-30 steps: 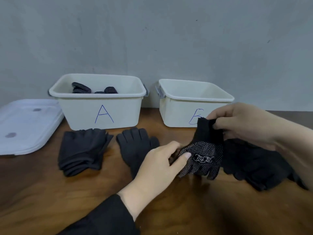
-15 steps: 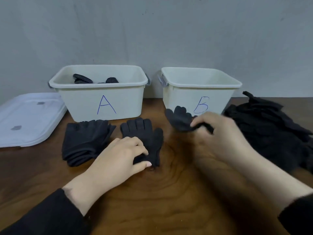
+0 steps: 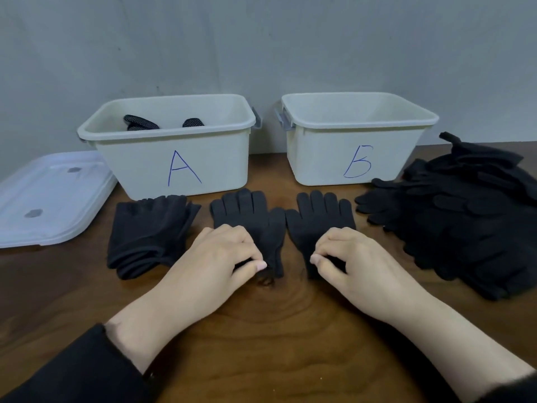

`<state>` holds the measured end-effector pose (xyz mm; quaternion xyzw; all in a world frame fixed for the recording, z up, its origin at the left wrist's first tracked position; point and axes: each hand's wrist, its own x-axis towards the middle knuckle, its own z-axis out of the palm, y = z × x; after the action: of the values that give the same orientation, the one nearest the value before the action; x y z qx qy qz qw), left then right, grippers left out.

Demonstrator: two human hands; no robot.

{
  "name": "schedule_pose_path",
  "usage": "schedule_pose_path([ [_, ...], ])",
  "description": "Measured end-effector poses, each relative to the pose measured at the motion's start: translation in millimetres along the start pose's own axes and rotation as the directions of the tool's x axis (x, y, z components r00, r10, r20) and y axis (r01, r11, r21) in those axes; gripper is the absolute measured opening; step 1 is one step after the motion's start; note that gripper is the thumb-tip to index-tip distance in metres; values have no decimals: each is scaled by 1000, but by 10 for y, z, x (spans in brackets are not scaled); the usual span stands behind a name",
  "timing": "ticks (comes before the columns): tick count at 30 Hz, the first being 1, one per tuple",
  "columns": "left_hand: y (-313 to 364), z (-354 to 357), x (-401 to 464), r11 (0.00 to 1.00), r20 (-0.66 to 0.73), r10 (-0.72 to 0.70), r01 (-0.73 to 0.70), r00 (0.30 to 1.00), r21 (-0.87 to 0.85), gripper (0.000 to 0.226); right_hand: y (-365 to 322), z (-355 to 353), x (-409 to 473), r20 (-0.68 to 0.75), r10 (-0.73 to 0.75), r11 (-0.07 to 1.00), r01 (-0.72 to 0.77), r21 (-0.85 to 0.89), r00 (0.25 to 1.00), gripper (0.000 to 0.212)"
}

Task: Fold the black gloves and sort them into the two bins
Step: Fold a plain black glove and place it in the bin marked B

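Note:
Two black gloves lie flat side by side on the wooden table, fingers pointing at the bins. My left hand pinches the cuff of the left glove. My right hand pinches the cuff of the right glove. Bin A stands behind them at the left and holds a few dotted black gloves. Bin B at the right shows no gloves inside from here.
A folded stack of black gloves lies in front of bin A. A big loose heap of black gloves covers the table's right side. A white lid rests at the far left. A grey wall runs behind the bins.
My right hand has laid its glove flat beside the other one and slid back to its cuff. My left hand now grips the left glove's cuff. The view has tilted down.

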<state>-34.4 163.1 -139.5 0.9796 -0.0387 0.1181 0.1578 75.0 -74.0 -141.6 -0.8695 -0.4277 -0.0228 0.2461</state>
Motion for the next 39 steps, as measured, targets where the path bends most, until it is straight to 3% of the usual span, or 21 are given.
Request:
schedule_pose_path([
  [6,46,-3,-23,976,-137,-164,140,977,-168,17,-31,-13,22,-17,99,989,-96,108,995,16],
  [10,126,-111,74,920,-308,-313,207,898,-332,17,-89,-28,62,-67,169,968,-153,198,983,15],
  [13,269,-157,287,902,-413,-339,167,845,-399,18,-178,-15,111,-150,232,904,-156,399,961,12],
  [15,416,-130,460,903,-457,-310,109,833,-415,17,-261,6,153,-155,285,765,-127,632,946,16],
  [18,701,-25,627,903,-366,-211,38,906,-427,18,-348,-7,186,-27,398,345,-122,931,917,34],
  [20,808,59,634,891,-239,-159,35,958,-453,21,-343,-47,175,26,464,214,-141,967,886,32],
  [23,707,98,557,888,-212,-174,60,962,-456,26,-246,-118,178,17,594,188,-160,969,804,22],
  [26,471,66,460,950,-260,-141,57,955,-308,24,-130,-213,211,-25,672,185,-135,974,740,19],
  [31,238,162,370,989,56,148,-148,987,-5,30,-68,-311,208,-139,670,181,21,983,729,22],
  [35,237,227,390,989,105,144,-148,984,25,36,-56,-413,209,-204,665,118,168,979,719,33],
  [39,218,214,382,992,139,117,-122,983,31,38,14,-534,198,-254,660,150,207,967,707,26],
])
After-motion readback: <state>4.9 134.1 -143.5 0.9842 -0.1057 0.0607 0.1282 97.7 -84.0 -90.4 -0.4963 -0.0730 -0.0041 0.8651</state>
